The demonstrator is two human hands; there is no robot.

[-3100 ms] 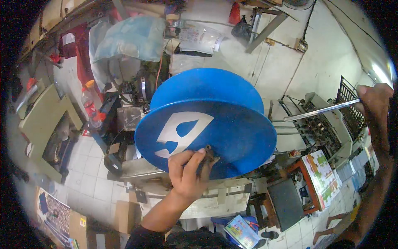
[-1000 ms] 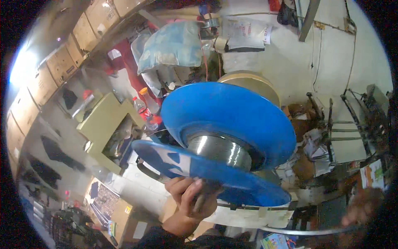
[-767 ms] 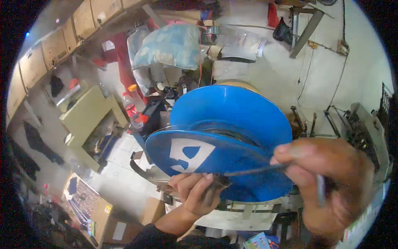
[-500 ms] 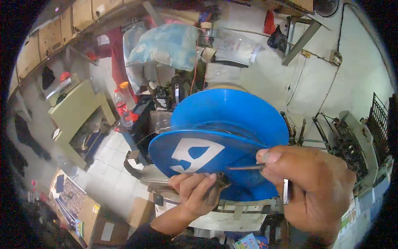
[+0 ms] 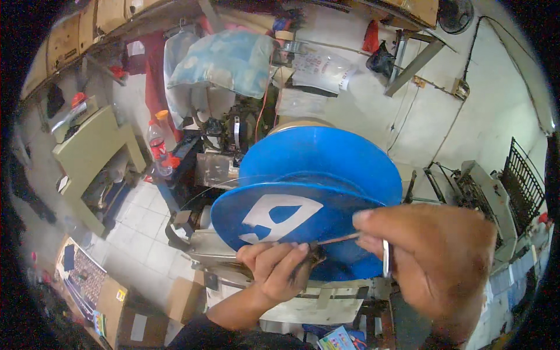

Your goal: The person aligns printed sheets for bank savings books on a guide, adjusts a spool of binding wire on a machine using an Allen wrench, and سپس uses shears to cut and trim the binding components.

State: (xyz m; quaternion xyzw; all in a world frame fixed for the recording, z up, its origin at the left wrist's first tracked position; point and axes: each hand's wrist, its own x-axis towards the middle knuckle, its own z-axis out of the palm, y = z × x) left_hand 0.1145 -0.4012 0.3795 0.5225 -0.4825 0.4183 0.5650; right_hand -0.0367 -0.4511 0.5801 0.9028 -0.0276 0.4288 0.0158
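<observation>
A large blue spool [image 5: 350, 213] with two wide flanges and a white label stands in front of me. My left hand [image 5: 274, 271] is closed at the lower front of the spool, its fingers curled round a small dark fitting [image 5: 317, 257] near the hub. To the right, my right hand [image 5: 437, 256] pinches a thin brownish rod [image 5: 341, 238] between thumb and fingers. The rod points left, its far end at the dark fitting by my left fingertips. A shiny metal strip [image 5: 385, 258] sticks out below the right fingers; whether it joins the rod is hidden.
Thin wire arcs off the spool's left side. Beyond it stand dark machinery [image 5: 236, 131] and a plastic bottle [image 5: 157, 143]. A blue patterned cushion [image 5: 227, 61] hangs above. Metal frames [image 5: 484, 189] stand at right; a cardboard box [image 5: 186, 297] and a booklet [image 5: 338, 339] lie low.
The rod's tip has come closer to my left fingertips, and the rod now tilts. My right hand has shifted slightly left. The surroundings have slid a little left in view.
</observation>
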